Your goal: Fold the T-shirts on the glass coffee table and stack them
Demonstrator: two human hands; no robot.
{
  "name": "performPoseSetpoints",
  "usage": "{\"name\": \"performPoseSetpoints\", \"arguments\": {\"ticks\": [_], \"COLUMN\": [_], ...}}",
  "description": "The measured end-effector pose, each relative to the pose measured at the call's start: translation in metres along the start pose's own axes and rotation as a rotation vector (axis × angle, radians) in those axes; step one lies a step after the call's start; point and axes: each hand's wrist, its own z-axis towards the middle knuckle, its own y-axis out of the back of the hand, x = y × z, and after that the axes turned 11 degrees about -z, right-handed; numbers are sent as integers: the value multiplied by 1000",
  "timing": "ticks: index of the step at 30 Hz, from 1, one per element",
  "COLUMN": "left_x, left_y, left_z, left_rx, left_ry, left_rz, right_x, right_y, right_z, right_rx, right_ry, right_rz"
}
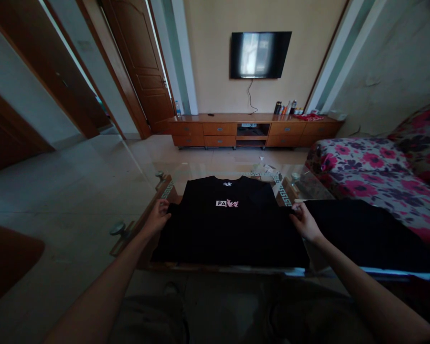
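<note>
A black T-shirt (229, 229) with a small white and pink logo lies flat on a glass coffee table (186, 177), collar away from me. My left hand (159, 215) pinches the shirt's left edge near the sleeve. At the shirt's right edge my right hand (304, 220) grips the fabric, fingers closed. More black cloth (365, 234) spreads to the right of that hand, over the table's right end.
A sofa with a pink floral cover (372, 177) stands on the right. A low wooden TV cabinet (254, 130) with bottles on it runs along the far wall under a wall-mounted TV (260, 55). Wooden doors (143, 67) are at the left. Tiled floor (68, 191) lies to the left.
</note>
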Motion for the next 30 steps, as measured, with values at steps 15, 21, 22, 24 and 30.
{"name": "performPoseSetpoints", "arguments": {"ticks": [15, 21, 22, 24, 30], "left_x": [15, 13, 9, -2, -29], "left_y": [4, -3, -6, -13, -60], "left_z": [2, -7, -10, -18, -49], "left_rx": [205, 203, 183, 96, 246], "left_ry": [-49, -101, -111, -131, -277], "left_rz": [295, 512, 573, 682, 712], "right_x": [-22, -24, -22, -13, 53], "right_y": [-22, -26, -27, -27, -37], "right_z": [0, 0, 0, -3, -29], "right_rx": [107, 125, 124, 70, 62], "right_ry": [59, 91, 98, 93, 155], "right_rz": [-134, -200, -221, -300, -562]}}
